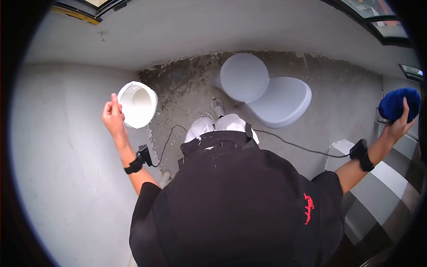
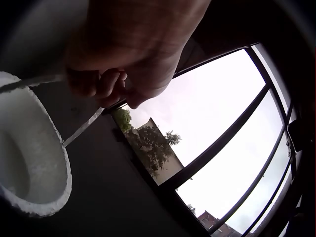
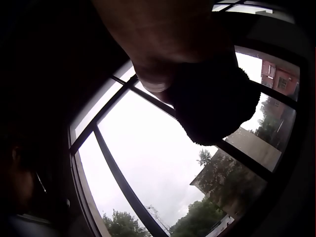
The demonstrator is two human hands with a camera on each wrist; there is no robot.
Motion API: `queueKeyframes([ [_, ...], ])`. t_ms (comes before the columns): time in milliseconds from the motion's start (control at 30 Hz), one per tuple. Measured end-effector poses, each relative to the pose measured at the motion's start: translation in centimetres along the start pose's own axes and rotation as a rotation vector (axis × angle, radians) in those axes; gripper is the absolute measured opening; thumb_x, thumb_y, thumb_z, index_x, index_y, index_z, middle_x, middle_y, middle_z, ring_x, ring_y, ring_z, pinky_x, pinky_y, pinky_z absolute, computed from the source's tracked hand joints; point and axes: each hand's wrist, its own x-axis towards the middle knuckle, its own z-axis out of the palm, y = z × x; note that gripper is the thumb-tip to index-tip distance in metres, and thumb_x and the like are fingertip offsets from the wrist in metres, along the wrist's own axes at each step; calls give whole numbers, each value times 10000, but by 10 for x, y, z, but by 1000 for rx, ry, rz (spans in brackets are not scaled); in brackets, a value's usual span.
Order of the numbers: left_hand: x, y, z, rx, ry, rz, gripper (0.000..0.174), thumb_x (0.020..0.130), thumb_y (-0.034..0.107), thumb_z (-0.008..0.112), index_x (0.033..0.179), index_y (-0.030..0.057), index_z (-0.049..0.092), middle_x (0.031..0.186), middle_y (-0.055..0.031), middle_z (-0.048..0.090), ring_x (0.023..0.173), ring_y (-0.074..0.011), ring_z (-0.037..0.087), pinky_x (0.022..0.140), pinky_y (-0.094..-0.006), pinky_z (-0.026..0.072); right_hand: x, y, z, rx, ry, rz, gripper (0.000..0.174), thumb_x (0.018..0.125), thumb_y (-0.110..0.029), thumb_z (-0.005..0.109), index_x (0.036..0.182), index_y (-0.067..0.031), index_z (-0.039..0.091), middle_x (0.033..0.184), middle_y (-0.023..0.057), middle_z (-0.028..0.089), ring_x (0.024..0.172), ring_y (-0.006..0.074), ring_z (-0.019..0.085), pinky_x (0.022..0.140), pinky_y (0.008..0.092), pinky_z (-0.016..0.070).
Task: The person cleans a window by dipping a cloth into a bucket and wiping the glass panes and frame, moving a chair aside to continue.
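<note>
White bucket (image 1: 128, 104) at left, fluffy blue cloth (image 1: 393, 104) at right

The left hand (image 1: 114, 117) has its fingers (image 2: 107, 83) curled round the handle (image 2: 83, 130) of the white bucket, which hangs just beside it. At the right, well apart, the right hand (image 1: 399, 128) has its fingers clamped on the fluffy blue cloth. Pale rounded objects (image 1: 244, 78) sit on the floor (image 1: 178, 104) between, farther off.
</note>
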Motion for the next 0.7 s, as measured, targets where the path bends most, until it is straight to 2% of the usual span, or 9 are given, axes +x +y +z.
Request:
queueKeyframes([
  [100,5,-2,-6,-46,26,-18,464,1020,343,691,669,139,466,621,64,457,501,1,299,434,-199,201,-38,7,-11,50,14,-10,359,890,-56,720,1232,25,651,1172,125,702,1008,260,719,904,397,605],
  [167,8,-1,-6,-64,-1,-22,461,1021,343,690,673,139,466,621,61,460,498,1,299,433,-199,203,-45,6,-16,94,75,77,380,889,-80,726,1252,0,647,1178,115,696,1027,253,709,914,400,594],
  [200,18,14,-2,-91,-15,-48,459,1021,343,689,677,139,466,621,58,464,495,1,299,432,-198,206,-34,-7,-1,95,75,70,380,889,-80,726,1252,0,647,1178,115,696,1027,253,709,914,400,594],
  [300,16,6,-3,-106,-53,-38,452,1027,334,682,681,138,466,623,56,470,489,1,301,431,-197,206,-56,-7,11,135,116,65,407,892,-133,732,1272,-9,652,1193,119,695,1073,262,698,963,429,575],
  [367,14,6,-4,-138,-65,-11,448,1036,322,670,681,134,471,622,55,473,484,1,304,432,-204,202,-60,-5,14,182,147,118,435,891,-141,737,1297,-31,624,1201,101,675,1088,249,677,962,411,563],
  [500,11,37,2,-159,-186,12,439,1041,309,661,682,124,488,619,64,472,487,-1,304,436,-217,204,-66,-45,56,266,167,151,467,895,-146,729,1328,-32,595,1232,105,656,1122,249,660,981,415,550],
  [567,-2,43,1,-157,-228,2,437,1041,307,662,682,120,496,615,68,471,491,-1,307,442,-220,210,-76,-47,61,280,164,243,502,895,-146,723,1361,-45,566,1262,107,640,1147,247,647,992,417,541],
  [700,-1,59,10,-69,-318,61,445,1026,311,683,670,96,523,608,73,472,532,-24,356,495,-239,273,-72,-66,78,326,99,262,521,888,-145,723,1376,-64,558,1257,99,638,1147,241,645,996,398,536],
])
